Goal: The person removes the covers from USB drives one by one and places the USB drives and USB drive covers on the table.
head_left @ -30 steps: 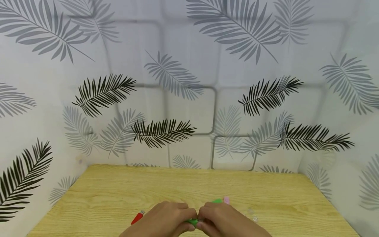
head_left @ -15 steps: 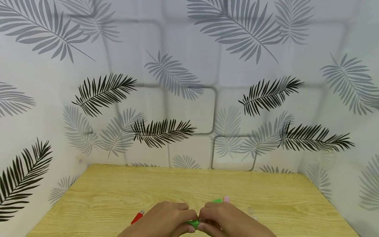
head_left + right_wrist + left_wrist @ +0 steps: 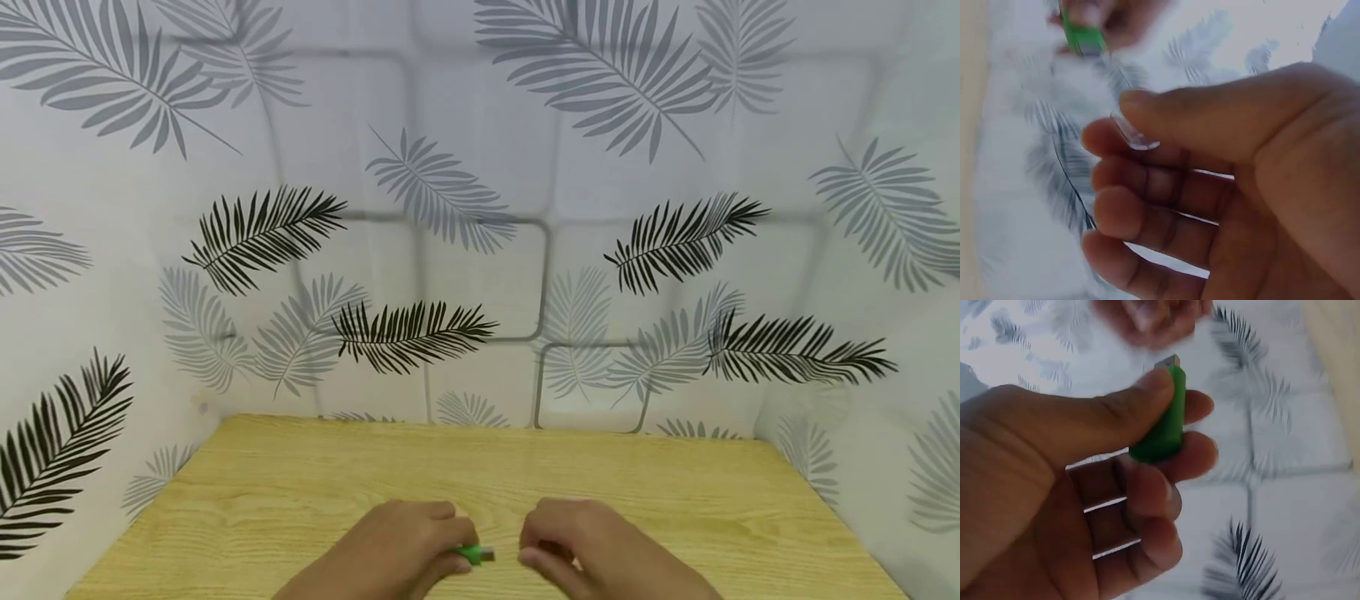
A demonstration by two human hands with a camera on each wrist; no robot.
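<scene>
My left hand (image 3: pixel 393 550) pinches a green USB flash drive (image 3: pixel 1171 422) between thumb and fingers. Its bare metal plug (image 3: pixel 487 553) sticks out to the right, toward the other hand. In the right wrist view, a small clear plastic cap (image 3: pixel 1135 134) is held between the thumb and forefinger of my right hand (image 3: pixel 600 546). That cap cannot be made out in the head view. A gap separates the two hands, so drive and cap are apart.
A wooden-patterned table (image 3: pixel 480 467) lies under both hands. Behind it stands a pale wall covering (image 3: pixel 480 275) printed with grey and black leaves.
Both hands were together at the green flash drive and have drawn apart sideways. The clear cap has come off the plug. A red flash drive and other small items are now hidden behind the hands.
</scene>
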